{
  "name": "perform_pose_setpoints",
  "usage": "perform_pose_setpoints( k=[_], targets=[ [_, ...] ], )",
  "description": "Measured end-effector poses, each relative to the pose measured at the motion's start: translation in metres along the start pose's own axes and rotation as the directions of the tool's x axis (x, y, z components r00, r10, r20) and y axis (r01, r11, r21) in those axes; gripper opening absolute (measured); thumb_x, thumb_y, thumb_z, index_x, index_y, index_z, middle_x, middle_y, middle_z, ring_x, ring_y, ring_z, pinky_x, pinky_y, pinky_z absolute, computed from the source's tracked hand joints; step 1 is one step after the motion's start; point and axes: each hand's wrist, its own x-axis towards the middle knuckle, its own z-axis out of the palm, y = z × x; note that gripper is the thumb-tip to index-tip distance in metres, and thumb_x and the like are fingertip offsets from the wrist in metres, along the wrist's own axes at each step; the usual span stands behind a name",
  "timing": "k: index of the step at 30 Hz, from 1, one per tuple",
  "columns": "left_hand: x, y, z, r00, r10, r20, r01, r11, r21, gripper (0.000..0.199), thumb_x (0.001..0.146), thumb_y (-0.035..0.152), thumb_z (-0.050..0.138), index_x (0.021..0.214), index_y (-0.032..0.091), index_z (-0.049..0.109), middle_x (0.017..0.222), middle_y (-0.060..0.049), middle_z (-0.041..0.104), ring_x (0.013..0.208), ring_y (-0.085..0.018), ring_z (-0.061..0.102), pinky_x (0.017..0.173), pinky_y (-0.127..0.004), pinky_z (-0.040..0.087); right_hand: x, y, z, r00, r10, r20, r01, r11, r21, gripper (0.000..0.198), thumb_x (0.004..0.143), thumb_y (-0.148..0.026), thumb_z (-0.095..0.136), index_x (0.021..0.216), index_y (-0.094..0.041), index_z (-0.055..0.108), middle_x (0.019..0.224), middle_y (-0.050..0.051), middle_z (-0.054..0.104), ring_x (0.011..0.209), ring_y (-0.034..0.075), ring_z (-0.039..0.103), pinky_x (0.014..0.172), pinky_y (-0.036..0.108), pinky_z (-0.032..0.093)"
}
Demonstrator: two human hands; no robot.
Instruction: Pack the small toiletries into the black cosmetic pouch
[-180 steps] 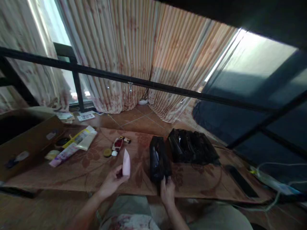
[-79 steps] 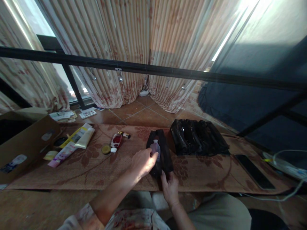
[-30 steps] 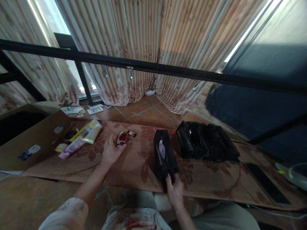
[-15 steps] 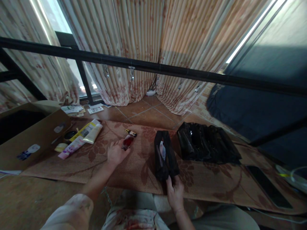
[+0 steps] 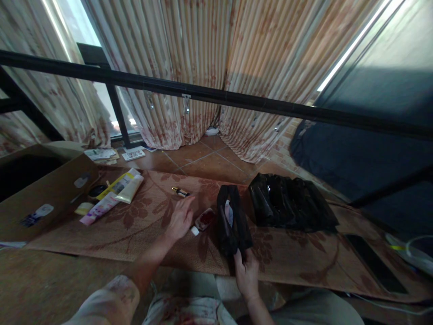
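My left hand [image 5: 181,218] is low over the cloth, fingers stretched out and holding nothing. Just beyond its fingertips lies a small dark bottle with a gold cap [image 5: 180,192]. To its right, a flat bottle of dark red liquid [image 5: 204,219] with a white cap lies on its side, close to a narrow black fabric organizer [image 5: 237,225]. My right hand [image 5: 247,273] pinches the organizer's near end, thumb at the rim. Something pale shows inside the organizer's opening.
Several tubes, among them a pink one [image 5: 99,208] and a cream one [image 5: 130,189], lie beside a cardboard box [image 5: 50,198] on the left. A larger black organizer [image 5: 291,201] and a dark phone [image 5: 375,262] are on the right. A black metal bar [image 5: 216,95] crosses beyond the bench.
The red bottle has gone from my left hand to the cloth beside the black organizer. My left hand has let go of it and moved right. My right hand stays on the organizer.
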Motion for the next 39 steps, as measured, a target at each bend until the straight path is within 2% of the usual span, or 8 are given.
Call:
perform_pose_setpoints(
  k=[4, 9, 12, 17, 21, 25, 31, 39],
  targets=[
    [0.032, -0.035, -0.012, 0.994, -0.110, 0.015, 0.101, 0.951, 0.293, 0.064, 0.070, 0.003, 0.044, 0.132, 0.014, 0.050, 0.142, -0.014, 0.048, 0.133, -0.029, 0.040, 0.108, -0.049, 0.032, 0.000, 0.000, 0.000, 1.000, 0.014, -0.015, -0.014, 1.000, -0.013, 0.033, 0.088, -0.043, 0.051, 0.086, -0.015, 0.067, 0.078, 0.010, 0.070, 0.076, 0.023, 0.064, 0.078, 0.033, 0.048],
    [0.043, -0.052, -0.022, 0.991, -0.126, 0.051, 0.102, 0.937, 0.335, 0.038, 0.077, 0.010, 0.047, 0.109, 0.022, 0.064, 0.119, -0.011, 0.065, 0.122, -0.033, 0.049, 0.104, -0.060, 0.028, 0.000, -0.002, 0.001, 1.000, 0.009, -0.013, -0.009, 1.000, -0.002, 0.035, 0.088, -0.043, 0.050, 0.092, -0.013, 0.068, 0.080, 0.011, 0.071, 0.078, 0.023, 0.065, 0.077, 0.032, 0.048],
    [0.034, -0.050, -0.020, 0.987, -0.152, 0.047, 0.128, 0.931, 0.342, 0.026, 0.083, 0.023, 0.050, 0.105, 0.021, 0.064, 0.110, -0.012, 0.067, 0.111, -0.032, 0.056, 0.102, -0.055, 0.033, 0.000, -0.004, 0.001, 1.000, 0.013, -0.014, -0.013, 1.000, -0.004, 0.034, 0.089, -0.042, 0.050, 0.093, -0.014, 0.068, 0.083, 0.011, 0.071, 0.083, 0.024, 0.065, 0.076, 0.031, 0.048],
    [0.008, -0.040, -0.013, 0.967, -0.255, 0.010, 0.238, 0.918, 0.318, 0.030, 0.087, 0.035, 0.048, 0.107, 0.016, 0.060, 0.105, -0.013, 0.066, 0.096, -0.027, 0.064, 0.085, -0.037, 0.048, 0.001, -0.003, 0.000, 1.000, -0.008, -0.017, 0.007, 1.000, -0.016, 0.033, 0.088, -0.041, 0.050, 0.093, -0.014, 0.068, 0.086, 0.011, 0.072, 0.086, 0.024, 0.065, 0.078, 0.032, 0.049],
    [-0.010, -0.026, -0.011, 0.939, -0.342, -0.039, 0.340, 0.901, 0.271, 0.034, 0.091, 0.035, 0.042, 0.117, 0.018, 0.055, 0.107, -0.011, 0.068, 0.095, -0.025, 0.066, 0.083, -0.036, 0.050, 0.001, -0.004, 0.000, 1.000, -0.013, -0.028, 0.012, 0.999, -0.031, 0.034, 0.088, -0.041, 0.050, 0.095, -0.013, 0.068, 0.084, 0.011, 0.071, 0.085, 0.024, 0.065, 0.078, 0.032, 0.049],
    [-0.019, -0.017, -0.010, 0.913, -0.406, -0.051, 0.409, 0.909, 0.087, 0.041, 0.093, 0.033, 0.038, 0.129, 0.015, 0.048, 0.116, -0.014, 0.066, 0.104, -0.027, 0.065, 0.091, -0.041, 0.050, 0.001, -0.005, 0.000, 1.000, -0.010, -0.022, 0.010, 1.000, -0.023, 0.035, 0.089, -0.041, 0.049, 0.100, -0.013, 0.067, 0.091, 0.012, 0.072, 0.086, 0.024, 0.065, 0.077, 0.032, 0.049],
    [-0.029, -0.021, -0.005, 0.937, -0.330, -0.111, 0.321, 0.943, -0.089, 0.042, 0.093, 0.031, 0.040, 0.132, 0.016, 0.045, 0.131, -0.014, 0.059, 0.121, -0.025, 0.057, 0.103, -0.043, 0.045, 0.000, -0.002, 0.001, 1.000, 0.000, -0.010, 0.000, 1.000, -0.011, 0.034, 0.089, -0.040, 0.050, 0.098, -0.013, 0.068, 0.089, 0.012, 0.072, 0.084, 0.024, 0.065, 0.075, 0.031, 0.049],
    [-0.030, -0.025, -0.002, 0.948, -0.277, -0.153, 0.268, 0.960, -0.081, 0.036, 0.087, 0.021, 0.042, 0.122, 0.017, 0.052, 0.123, -0.012, 0.062, 0.116, -0.023, 0.058, 0.102, -0.041, 0.045, -0.001, -0.001, 0.000, 1.000, -0.001, -0.017, 0.000, 1.000, -0.030, 0.034, 0.089, -0.040, 0.050, 0.098, -0.013, 0.067, 0.090, 0.012, 0.071, 0.085, 0.024, 0.064, 0.077, 0.032, 0.048]
  ],
)
